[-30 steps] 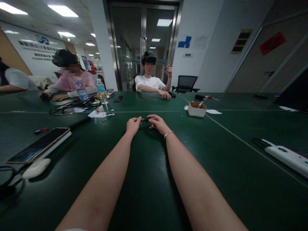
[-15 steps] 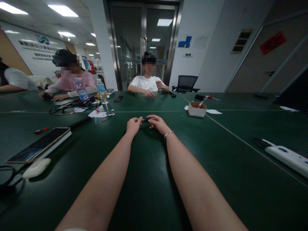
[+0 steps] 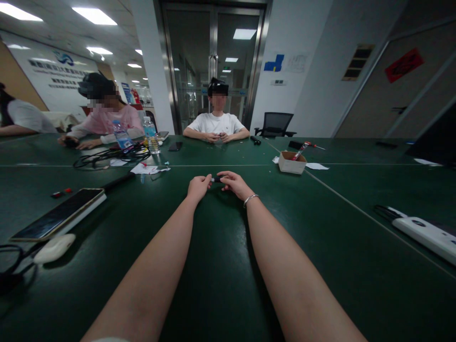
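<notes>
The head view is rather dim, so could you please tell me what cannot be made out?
All in the head view:
Small dark object: ends covered by the left hand and right hand; too small to identify.
Long white device: cut off by the right edge.
Small box: floor hidden by its front wall.
Opposite person's hands: too small to tell what they hold.

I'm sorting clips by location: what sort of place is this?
Probably an office or meeting room, judging by the large dark-green table, the black mesh-backed chair with armrests and the metal-framed double glass doors.
</notes>
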### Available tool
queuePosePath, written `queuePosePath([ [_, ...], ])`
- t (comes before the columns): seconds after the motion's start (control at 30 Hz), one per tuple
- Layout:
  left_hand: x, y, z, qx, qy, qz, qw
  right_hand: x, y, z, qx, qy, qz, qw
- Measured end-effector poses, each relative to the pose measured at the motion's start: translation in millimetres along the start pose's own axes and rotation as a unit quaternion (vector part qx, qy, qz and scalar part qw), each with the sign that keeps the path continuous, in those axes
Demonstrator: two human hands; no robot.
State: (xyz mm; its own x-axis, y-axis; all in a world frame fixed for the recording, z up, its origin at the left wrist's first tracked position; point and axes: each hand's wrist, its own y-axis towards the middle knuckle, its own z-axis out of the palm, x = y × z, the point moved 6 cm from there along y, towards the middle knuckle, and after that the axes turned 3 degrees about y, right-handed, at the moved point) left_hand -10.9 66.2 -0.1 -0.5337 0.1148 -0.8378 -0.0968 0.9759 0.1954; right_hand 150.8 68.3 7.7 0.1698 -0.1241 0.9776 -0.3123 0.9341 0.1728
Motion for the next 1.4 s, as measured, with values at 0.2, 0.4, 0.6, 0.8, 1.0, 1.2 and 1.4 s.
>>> queuePosePath([
  [0.2,-1.6,-0.7,0.8,0.011,0.021,-0.006,1.0,-0.9,0.0,-0.2,0.008,0.012,0.003,1.0],
  [0.4,-0.7,-1.8,1.6,0.011,-0.022,-0.026,0.999,1.1,-1.3,2.8,0.017,0.015,-0.001,1.0],
  [0.6,3.6,2.7,4.8,0.025,-0.052,-0.037,0.998,4.3,-1.2,6.7,0.022,0.008,-0.013,1.0],
  [0.8,-0.2,-1.0,0.1,0.017,-0.105,-0.055,0.993,12.5,-1.1,16.1,0.032,-0.012,-0.025,0.999],
  [1.0,-3.1,-3.9,-2.0,0.023,-0.156,-0.074,0.985,18.3,-1.8,22.9,0.031,-0.016,-0.037,0.999],
  [1.2,-3.0,-2.2,0.5,0.029,-0.161,-0.091,0.982,19.4,-1.6,23.5,0.033,-0.019,-0.047,0.998],
  [1.4,-9.0,-4.8,-0.8,0.05,-0.185,-0.097,0.977,19.5,1.7,27.3,0.037,-0.018,-0.06,0.997],
])
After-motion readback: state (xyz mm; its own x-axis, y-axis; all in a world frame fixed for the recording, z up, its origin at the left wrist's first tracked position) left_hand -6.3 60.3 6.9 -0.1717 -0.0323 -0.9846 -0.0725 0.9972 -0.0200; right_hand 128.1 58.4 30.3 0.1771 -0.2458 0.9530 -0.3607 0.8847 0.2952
